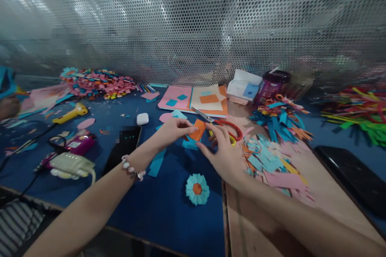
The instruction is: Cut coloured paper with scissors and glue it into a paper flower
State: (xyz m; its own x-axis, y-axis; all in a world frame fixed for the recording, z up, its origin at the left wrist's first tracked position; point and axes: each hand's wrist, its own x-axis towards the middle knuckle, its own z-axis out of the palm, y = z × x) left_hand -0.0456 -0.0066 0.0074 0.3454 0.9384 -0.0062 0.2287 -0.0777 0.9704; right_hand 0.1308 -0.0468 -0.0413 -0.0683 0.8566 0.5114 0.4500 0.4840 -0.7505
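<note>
Pinched between the thumb and fingertips of my left hand (177,130) is a small orange paper piece (198,129). My right hand (224,152) is just right of it, thumb and fingers apart, holding nothing that I can see. Red-handled scissors (233,128) lie behind my right hand, blades pointing to the back left; the fingers overlap the handles, and whether they touch I cannot tell. Under the orange piece are light blue paper scraps (190,143). A light blue paper flower (202,193) with an orange centre lies on the blue table nearer to me.
Coloured paper sheets (176,93) lie at the back. Paper scraps (268,156) cover part of the wooden board at right, near a black phone-like object (346,172). Left are another phone (125,144), a white earbud case (142,119), a yellow glue gun (70,113) and another person's hand (9,107).
</note>
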